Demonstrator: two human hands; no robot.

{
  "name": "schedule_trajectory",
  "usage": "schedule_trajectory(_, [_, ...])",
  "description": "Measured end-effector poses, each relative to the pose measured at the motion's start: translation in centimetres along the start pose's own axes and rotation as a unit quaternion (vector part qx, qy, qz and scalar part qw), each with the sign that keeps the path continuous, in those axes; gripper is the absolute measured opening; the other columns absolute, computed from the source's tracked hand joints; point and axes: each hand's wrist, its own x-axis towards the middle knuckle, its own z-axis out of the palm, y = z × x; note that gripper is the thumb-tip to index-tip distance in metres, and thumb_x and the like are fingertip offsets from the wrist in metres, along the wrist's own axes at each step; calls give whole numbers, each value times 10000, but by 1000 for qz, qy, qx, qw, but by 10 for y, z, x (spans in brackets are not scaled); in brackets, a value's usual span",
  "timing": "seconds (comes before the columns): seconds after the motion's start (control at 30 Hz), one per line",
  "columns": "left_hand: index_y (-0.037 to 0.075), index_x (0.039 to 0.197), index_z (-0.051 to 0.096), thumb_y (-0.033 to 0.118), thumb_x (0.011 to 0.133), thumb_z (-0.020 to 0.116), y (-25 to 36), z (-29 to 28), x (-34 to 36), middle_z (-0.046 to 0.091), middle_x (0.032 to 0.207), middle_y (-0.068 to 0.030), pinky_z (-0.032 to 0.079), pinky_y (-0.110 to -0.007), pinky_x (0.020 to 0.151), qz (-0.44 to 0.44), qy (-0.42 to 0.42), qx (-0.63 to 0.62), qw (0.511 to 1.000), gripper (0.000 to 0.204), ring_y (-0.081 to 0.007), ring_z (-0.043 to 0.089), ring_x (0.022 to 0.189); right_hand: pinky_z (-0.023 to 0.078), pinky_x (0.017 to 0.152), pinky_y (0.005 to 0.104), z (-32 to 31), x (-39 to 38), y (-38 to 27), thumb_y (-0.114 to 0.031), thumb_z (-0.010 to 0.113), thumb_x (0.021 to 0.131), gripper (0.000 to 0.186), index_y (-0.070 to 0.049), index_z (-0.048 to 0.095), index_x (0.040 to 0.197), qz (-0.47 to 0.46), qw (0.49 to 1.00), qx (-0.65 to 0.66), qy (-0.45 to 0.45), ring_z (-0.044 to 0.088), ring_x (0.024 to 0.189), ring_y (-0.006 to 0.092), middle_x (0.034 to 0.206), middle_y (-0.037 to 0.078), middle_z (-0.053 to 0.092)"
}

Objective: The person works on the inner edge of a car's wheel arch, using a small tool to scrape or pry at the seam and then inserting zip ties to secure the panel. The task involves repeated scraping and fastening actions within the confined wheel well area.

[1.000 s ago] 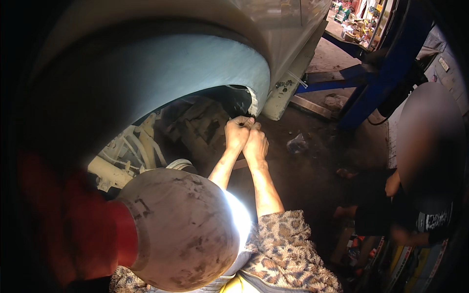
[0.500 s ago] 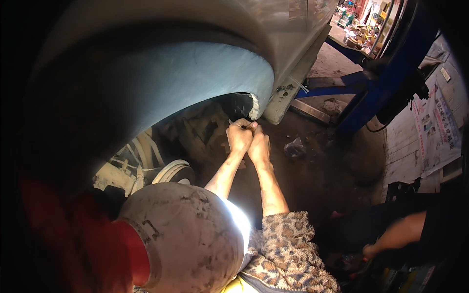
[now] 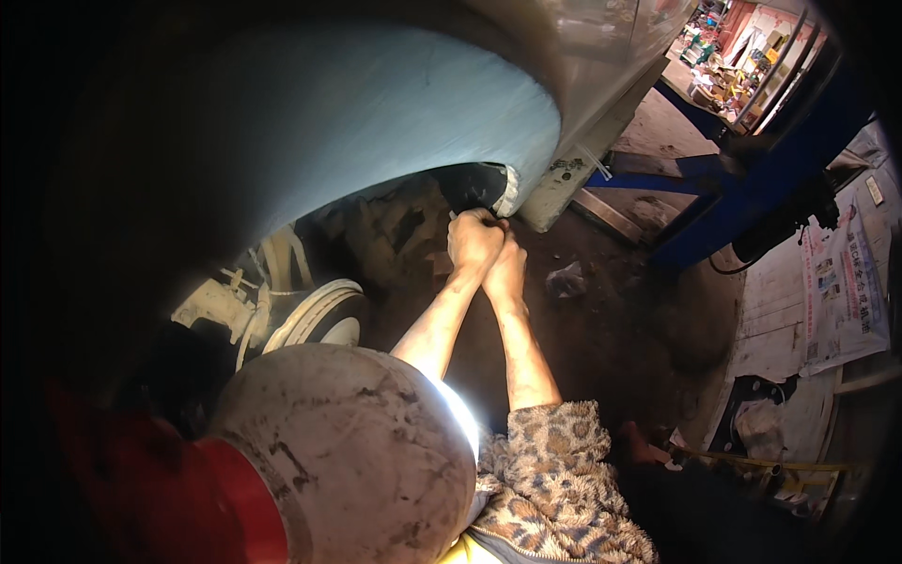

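Both hands are close together at the lower right end of a vehicle's blue-grey wheel arch [image 3: 404, 117]. My left hand [image 3: 475, 239] is closed, its fingers curled near the arch's pale, rough inner edge [image 3: 508, 193]. Pressed against it from the right is my right hand [image 3: 508, 266], also closed. What the fingers grip is hidden behind the hands. A dark panel [image 3: 467, 188] lies inside the arch just above them. Leopard-patterned fleece [image 3: 554, 442] covers my right upper arm.
A dusty brake disc [image 3: 319, 315] sits left of my arms. A rounded, smudged grey thing [image 3: 348, 451] with a red band [image 3: 246, 498] and bright light at its edge fills the lower left. A blue lift post [image 3: 742, 197] stands right. A crumpled clear bag [image 3: 566, 280] lies on the floor.
The view has shifted, so the arch and lift sit farther right. My hands stay together at the arch's end, closed. Another person's bare forearm at the lower right has left the view.
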Motion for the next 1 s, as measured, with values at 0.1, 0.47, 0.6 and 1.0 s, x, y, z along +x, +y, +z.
schedule_trajectory(0.1, [51, 846, 747, 218, 758, 758, 0, -4, 6, 708, 829, -196, 538, -401, 756, -22, -9, 47, 999, 190, -334, 702, 823, 539, 788, 486, 3, -1, -8, -327, 570, 925, 425, 50, 565, 1120, 29, 999, 20, -19, 650, 958, 452, 944, 330, 659])
schedule_trajectory(0.47, [80, 844, 740, 292, 798, 760, -2, -2, -2, 710, 810, -168, 528, -404, 728, 12, -35, 65, 997, 217, -326, 696, 786, 543, 777, 407, 31, 4, 30, -246, 578, 942, 332, 41, 565, 1109, -18, 982, 177, 60, 690, 955, 354, 978, 241, 694])
schedule_trajectory(0.6, [52, 821, 727, 288, 822, 761, -16, -11, -5, 703, 774, -170, 518, -377, 682, 36, -14, 27, 999, 238, -293, 696, 736, 538, 724, 408, 32, 0, 15, -244, 516, 976, 287, 26, 574, 1053, -12, 988, 151, 25, 702, 879, 359, 903, 236, 697])
schedule_trajectory(1.0, [-25, 898, 701, 162, 913, 696, -55, -2, 27, 694, 803, -68, 486, -248, 593, -29, -190, -247, 950, 188, -97, 594, 676, 532, 738, 521, 3, -2, -20, -289, 405, 999, 430, 89, 597, 927, 56, 987, -151, -18, 667, 855, 458, 864, 283, 677])
